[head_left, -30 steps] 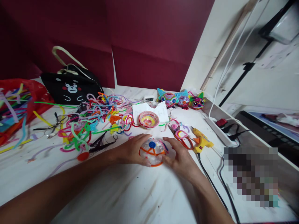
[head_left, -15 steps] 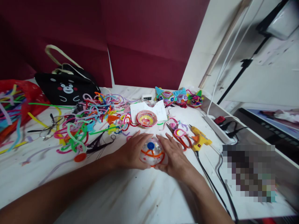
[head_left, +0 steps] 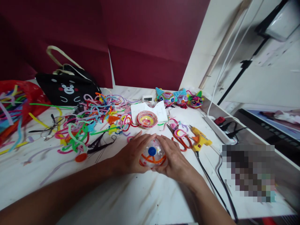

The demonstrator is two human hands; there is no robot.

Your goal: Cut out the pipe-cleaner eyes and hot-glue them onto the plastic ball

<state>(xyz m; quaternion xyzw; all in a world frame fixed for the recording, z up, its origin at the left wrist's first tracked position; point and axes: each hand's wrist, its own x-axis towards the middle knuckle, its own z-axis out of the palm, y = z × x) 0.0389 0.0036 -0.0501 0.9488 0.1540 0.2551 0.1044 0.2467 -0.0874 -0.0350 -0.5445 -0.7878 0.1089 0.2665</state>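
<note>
Between my two hands is a clear plastic ball (head_left: pixel 156 156) with a blue coiled disc and orange pipe-cleaner lines on its front. My left hand (head_left: pixel 133 153) curves around its left side, and my right hand (head_left: pixel 172 157) wraps the right side. The fingertips of both hands nearly meet over the top, and the thumbs come close together below. Just beyond the ball, a bowl-shaped piece of coiled red, yellow and pink pipe cleaners (head_left: pixel 147 119) rests on a white paper sheet (head_left: pixel 161 110).
A tangle of pipe cleaners (head_left: pixel 77 134) covers the left of the table, near a black bag (head_left: pixel 67 89) and glasses (head_left: pixel 48 132). Orange-handled scissors (head_left: pixel 184 142), a yellow glue gun (head_left: pixel 200 140) and a power strip (head_left: pixel 219 130) lie right. Several decorated balls (head_left: pixel 166 98) stand behind.
The ball has turned slightly between my hands, its blue disc now a little lower and farther right. My fingertips have drawn closer together over the top.
</note>
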